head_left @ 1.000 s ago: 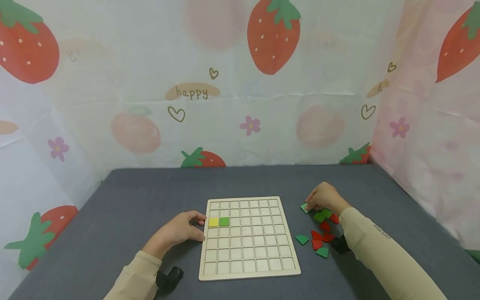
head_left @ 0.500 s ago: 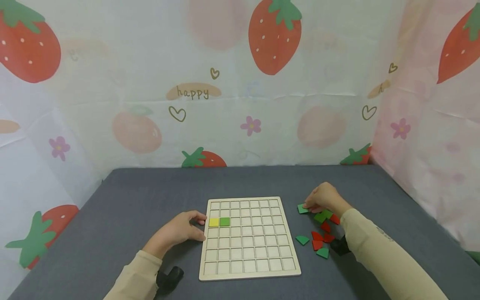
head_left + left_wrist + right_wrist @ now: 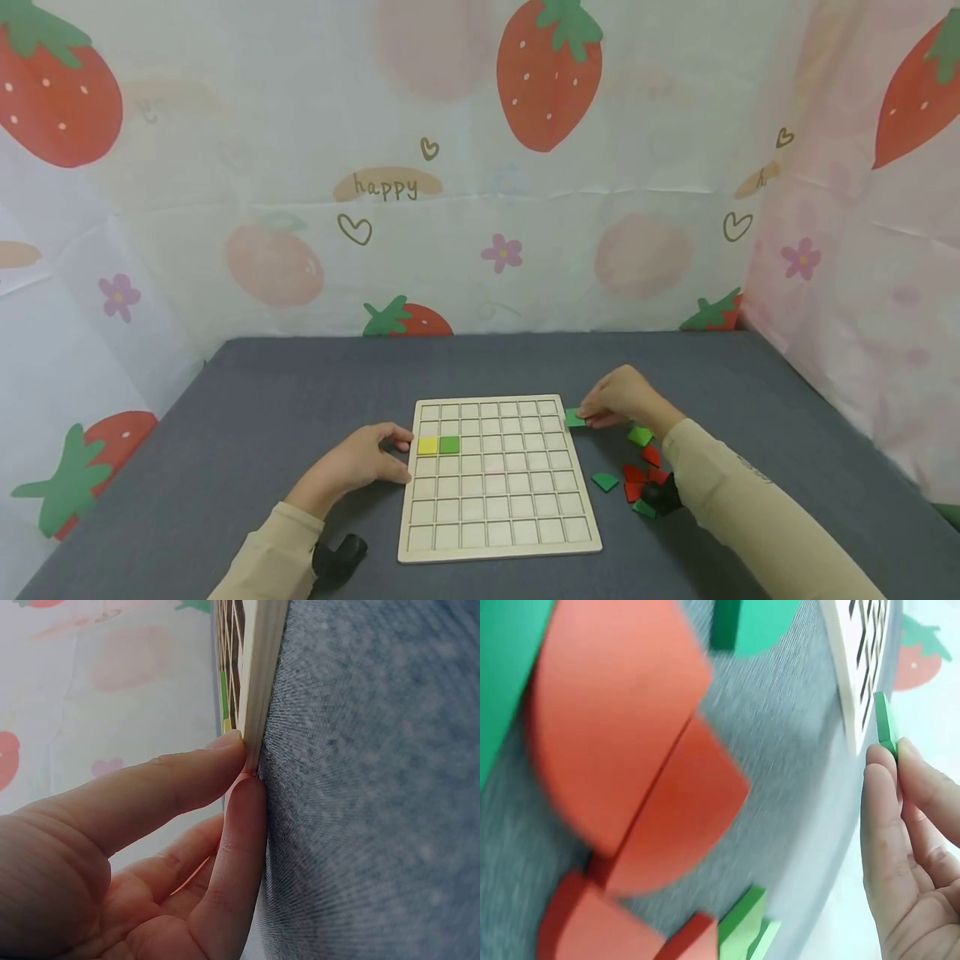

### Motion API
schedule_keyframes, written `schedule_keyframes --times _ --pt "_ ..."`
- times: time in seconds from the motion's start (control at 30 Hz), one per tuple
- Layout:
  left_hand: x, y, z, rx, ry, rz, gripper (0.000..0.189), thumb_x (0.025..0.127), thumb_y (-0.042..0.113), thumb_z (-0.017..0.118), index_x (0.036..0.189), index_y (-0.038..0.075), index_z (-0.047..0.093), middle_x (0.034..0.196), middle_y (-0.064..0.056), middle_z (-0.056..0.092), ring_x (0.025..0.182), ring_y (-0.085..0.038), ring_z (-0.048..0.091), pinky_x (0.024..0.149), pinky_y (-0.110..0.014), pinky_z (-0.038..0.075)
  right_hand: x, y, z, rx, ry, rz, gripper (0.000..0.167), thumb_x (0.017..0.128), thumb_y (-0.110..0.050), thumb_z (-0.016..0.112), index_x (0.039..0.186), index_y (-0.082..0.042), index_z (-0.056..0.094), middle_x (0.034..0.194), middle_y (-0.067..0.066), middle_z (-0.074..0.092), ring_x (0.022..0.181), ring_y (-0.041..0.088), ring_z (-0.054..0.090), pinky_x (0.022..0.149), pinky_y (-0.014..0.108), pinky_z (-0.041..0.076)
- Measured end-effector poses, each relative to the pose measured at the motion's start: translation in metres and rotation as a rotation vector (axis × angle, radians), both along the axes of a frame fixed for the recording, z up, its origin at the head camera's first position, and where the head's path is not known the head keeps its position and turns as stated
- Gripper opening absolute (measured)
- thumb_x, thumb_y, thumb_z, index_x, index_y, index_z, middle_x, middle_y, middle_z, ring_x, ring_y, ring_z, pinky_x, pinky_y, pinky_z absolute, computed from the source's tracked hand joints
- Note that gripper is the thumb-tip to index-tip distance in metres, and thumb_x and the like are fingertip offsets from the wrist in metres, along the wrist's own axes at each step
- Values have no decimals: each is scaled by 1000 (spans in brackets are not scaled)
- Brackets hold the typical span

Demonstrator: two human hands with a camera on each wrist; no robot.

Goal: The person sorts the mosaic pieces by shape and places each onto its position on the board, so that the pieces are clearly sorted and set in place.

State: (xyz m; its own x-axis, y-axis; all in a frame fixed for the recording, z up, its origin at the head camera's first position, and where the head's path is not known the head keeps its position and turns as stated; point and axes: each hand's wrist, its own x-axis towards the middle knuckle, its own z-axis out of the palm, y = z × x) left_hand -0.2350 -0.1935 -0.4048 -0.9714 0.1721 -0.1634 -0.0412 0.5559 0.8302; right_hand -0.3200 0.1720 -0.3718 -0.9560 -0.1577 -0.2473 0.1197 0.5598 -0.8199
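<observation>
A pale wooden grid board lies on the table, with a yellow square tile and a green square tile side by side in its cells near the left edge. My left hand touches that edge; in the left wrist view, its fingertips rest against the board's side. Just off the board's upper right edge, my right hand pinches a green tile between thumb and fingers. In the right wrist view the held green tile is seen nearly edge-on, above the table.
Right of the board lie several red quarter-round pieces, a lone green quarter-round piece and more green pieces, partly under the right arm. A grey cloth covers the table. Strawberry-print curtains stand behind and at both sides.
My right hand has carried the green tile leftward from the loose pieces to the board's right edge. The left hand has stayed at the board's left edge.
</observation>
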Motion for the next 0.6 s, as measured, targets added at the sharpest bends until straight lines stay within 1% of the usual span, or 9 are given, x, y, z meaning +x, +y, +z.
schedule_keyframes --times 0.1,0.33,0.6 --pt "-1 1 0 -8 1 6 55 75 -4 79 126 -6 59 109 -14 57 81 -17 60 72 -32 49 1 -7 1 -25 -10 6 19 82 -1 77 97 10 74 75 8 75 63 14 70 68 35 60" --pt "-2 1 -1 -3 0 2 55 74 -3 80 126 -6 59 110 -14 57 80 -17 60 72 -32 49 1 -25 1 -25 -36 8 15 82 -3 78 93 7 76 75 9 75 61 14 70 66 34 60" --pt "-4 -1 -2 5 -16 4 56 75 -4 79 127 -5 59 111 -15 57 82 -17 62 73 -33 50 1 -46 2 -36 -21 41 12 82 -3 78 89 6 76 73 10 74 60 16 71 67 35 60"
